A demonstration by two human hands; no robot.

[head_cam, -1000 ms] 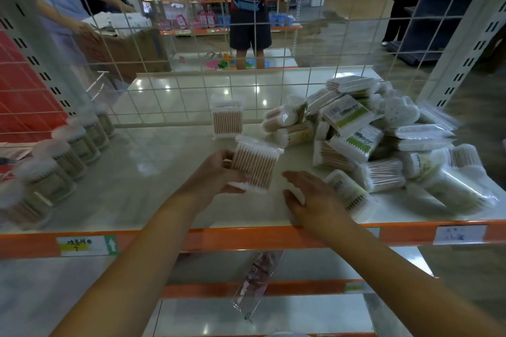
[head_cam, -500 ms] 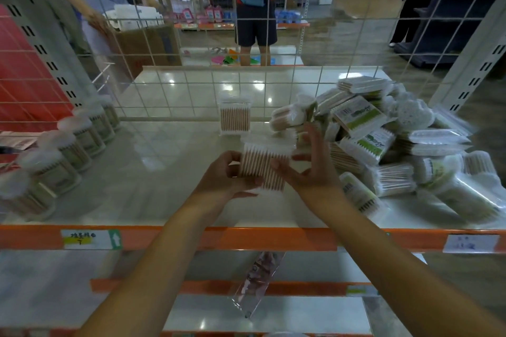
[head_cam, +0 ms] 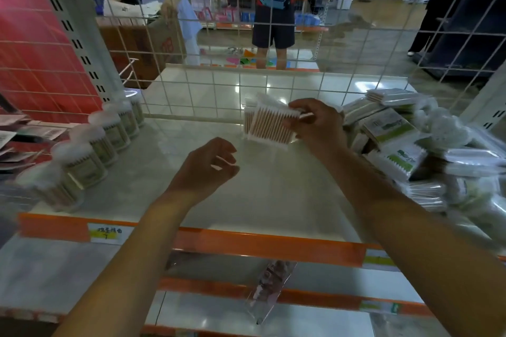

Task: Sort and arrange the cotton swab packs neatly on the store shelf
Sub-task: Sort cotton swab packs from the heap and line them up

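My right hand [head_cam: 315, 126] grips a clear rectangular pack of wooden-stick cotton swabs [head_cam: 269, 127] and holds it above the back of the shelf [head_cam: 153, 191], close to the wire grid. Another such pack stands right behind it, mostly hidden. My left hand [head_cam: 208, 167] hovers lower and nearer, fingers loosely curled, holding nothing. A jumbled heap of swab packs [head_cam: 410, 150] with green-and-white labels covers the shelf's right side. A row of round swab tubs [head_cam: 90, 153] lines the left edge.
A white wire grid [head_cam: 219, 85] backs the shelf, with people and other shelves beyond it. An orange front rail [head_cam: 260, 245] carries price labels. A clear packet [head_cam: 271, 287] hangs below, above a lower shelf.
The swab pack has passed from my left hand to my right hand and moved up and back toward the grid. My left hand has let go and dropped away.
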